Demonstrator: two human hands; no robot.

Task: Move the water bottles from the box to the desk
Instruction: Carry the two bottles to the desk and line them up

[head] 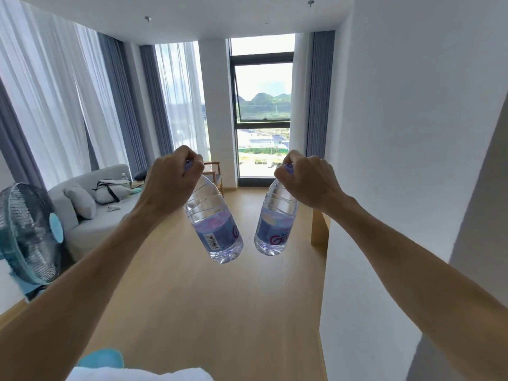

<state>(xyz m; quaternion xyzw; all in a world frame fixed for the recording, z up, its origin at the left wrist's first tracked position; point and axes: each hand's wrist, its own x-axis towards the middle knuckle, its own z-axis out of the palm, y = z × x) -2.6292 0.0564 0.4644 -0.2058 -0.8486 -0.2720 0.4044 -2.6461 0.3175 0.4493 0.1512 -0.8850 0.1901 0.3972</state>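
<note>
Two clear water bottles with purple labels and purple caps hang in the air in front of me. My left hand (171, 181) grips the cap end of the left bottle (213, 224), which tilts with its base toward the centre. My right hand (308, 181) grips the cap end of the right bottle (275, 224), tilted the opposite way. The two bases hang close together, a small gap apart. No box is in view. A light wooden ledge (320, 229) juts from the right wall, just beyond my right hand.
Wooden floor (220, 312) stretches ahead to a tall window (262, 105). A grey sofa (90, 215) with cushions and a bag stands at left, a blue fan (27, 235) nearer at far left. A white wall (412, 160) runs along the right. A wooden chair (215, 174) stands by the window.
</note>
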